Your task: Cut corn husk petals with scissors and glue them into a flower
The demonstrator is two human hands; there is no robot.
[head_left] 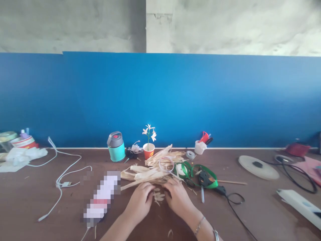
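Note:
My left hand (pixel 141 199) rests palm down at the front edge of a heap of dried corn husks (pixel 147 171). Its fingers are loosely bent and apart from the thumb, with nothing visible in them. Opposite it, my right hand (pixel 177 196) lies in much the same way against the husks, fingers curved inward and their tips partly hidden. Between both hands, several small pale petal-shaped pieces (pixel 158 195) lie on the brown table (pixel 140 231). A pale ring-shaped roll (pixel 166 164) and green ribbon (pixel 213 174) are just beyond my right hand.
A paper cup (pixel 148 152) holding white flowers (pixel 149 130) stands behind the husks, beside a teal flask (pixel 116 149). A glue gun (pixel 206 179) with a black cord is at right. A pixelated phone-like object (pixel 102 197) and white cables (pixel 60 177) lie left. A blue partition (pixel 160 97) rises behind.

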